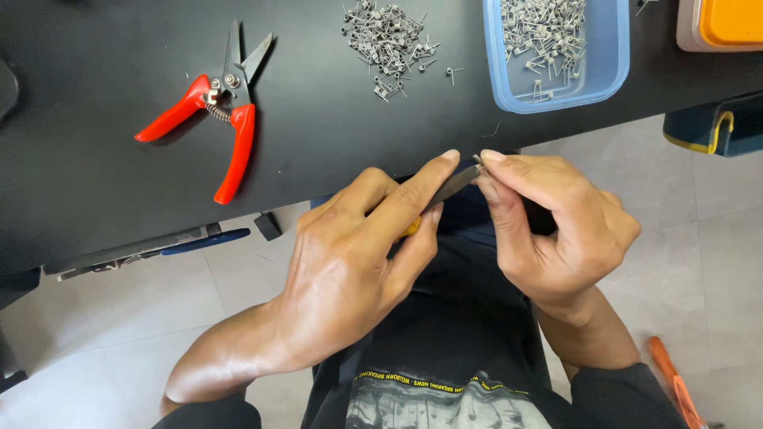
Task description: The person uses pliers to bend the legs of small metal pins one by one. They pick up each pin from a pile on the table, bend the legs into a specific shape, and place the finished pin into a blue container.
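Matt black table top [95, 95], smooth with a faint sheen. Snips [213, 111]: dull grey metal blades, bare steel spring, glossy red plastic-coated handles. Loose pile of small wire coils [387, 38], bright grey metal; more of the same in a translucent blue plastic tray [608, 56], smooth-walled. Far right, a box [727, 22] with glossy orange plastic lid. Between the left hand [350, 262] and right hand [556, 230], a slim tool [451, 187] of brushed grey metal. Floor [715, 262]: pale, matt tiles. Near edge: black cloth shirt [445, 381], printed.
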